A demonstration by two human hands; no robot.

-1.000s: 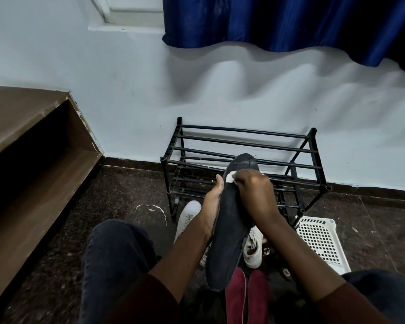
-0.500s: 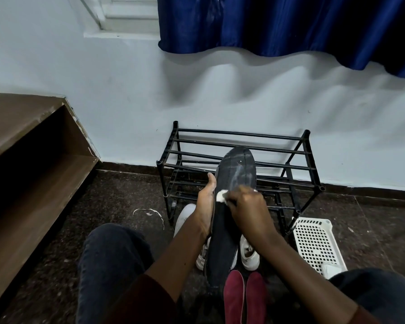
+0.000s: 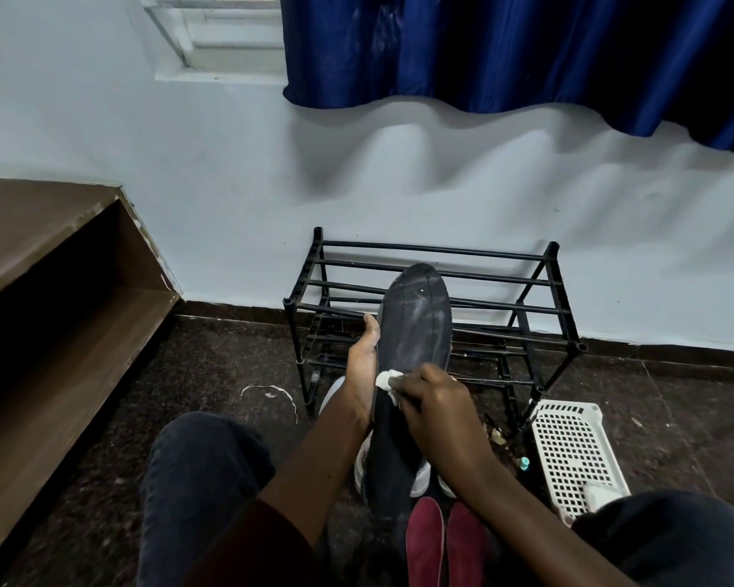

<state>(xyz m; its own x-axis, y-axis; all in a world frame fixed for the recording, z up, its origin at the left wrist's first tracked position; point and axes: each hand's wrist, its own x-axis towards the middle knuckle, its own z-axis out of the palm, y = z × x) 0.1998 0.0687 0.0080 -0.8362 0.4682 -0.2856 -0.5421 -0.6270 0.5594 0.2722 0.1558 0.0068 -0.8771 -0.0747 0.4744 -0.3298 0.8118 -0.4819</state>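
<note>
We see the left hand (image 3: 363, 370) gripping the left edge of a dark shoe (image 3: 416, 328), thumb lying up along its side, fingers hidden behind it. The shoe is held sole toward us, toe up and away, heel down between the knees. The right hand (image 3: 435, 410), fingers curled, pinches a small white wad of cloth (image 3: 387, 381) and presses it on the middle of the sole, just beside the left hand. Pale streaks mark the sole above the right hand. Beyond both hands stands a black shoe rack (image 3: 543, 286). Below the hands lie white sneakers (image 3: 421, 480) and a maroon pair (image 3: 424, 540). Right of the right hand sits a white perforated basket (image 3: 573, 451).
</note>
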